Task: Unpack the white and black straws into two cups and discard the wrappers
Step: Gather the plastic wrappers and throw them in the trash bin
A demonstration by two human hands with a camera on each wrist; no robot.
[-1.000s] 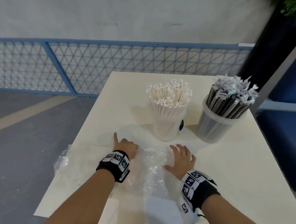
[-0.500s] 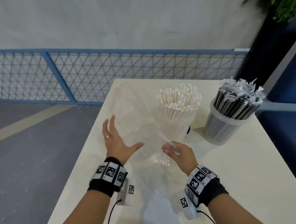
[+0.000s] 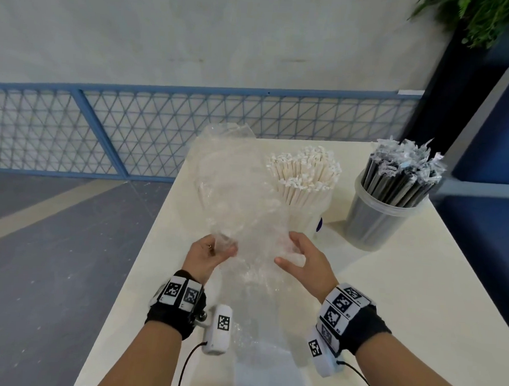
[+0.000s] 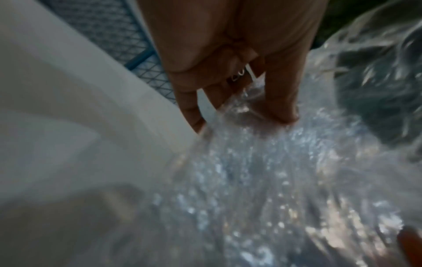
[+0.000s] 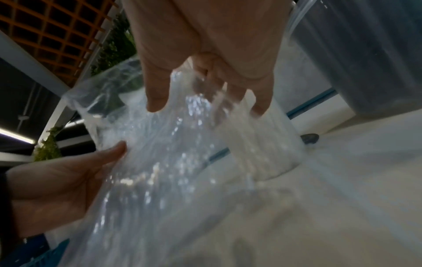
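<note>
A pale grey wall [image 3: 197, 27] fills the back of the room. Below it runs a blue mesh fence [image 3: 133, 127], and a grey floor [image 3: 53, 241] with a tan stripe spreads to the left. A dark blue seat [image 3: 494, 205] stands at the right, with a green plant [image 3: 477, 18] above it in the top corner.

A cream table [image 3: 404, 289] takes up the middle and right of the head view. On its far part stand two clear cups, near each other but apart. The left cup [image 3: 308, 216] is packed with upright white straws [image 3: 304, 172]. The right cup [image 3: 375, 220] holds black straws [image 3: 401, 177] with crinkled wrapper ends on top.

A large clear wrapper [image 3: 241, 198] is lifted above the table's near-left part, in front of the white straws, its lower end trailing down to the table.

The left hand [image 3: 207, 256] grips the wrapper's left side, fingers [image 4: 280, 106] and thumb pinching the film. The right hand [image 3: 305, 262] holds the right side, thumb spread from the fingers [image 5: 262, 101], which curl into the film. Both wrists wear black bands with black-and-white square markers and a small white camera.
</note>
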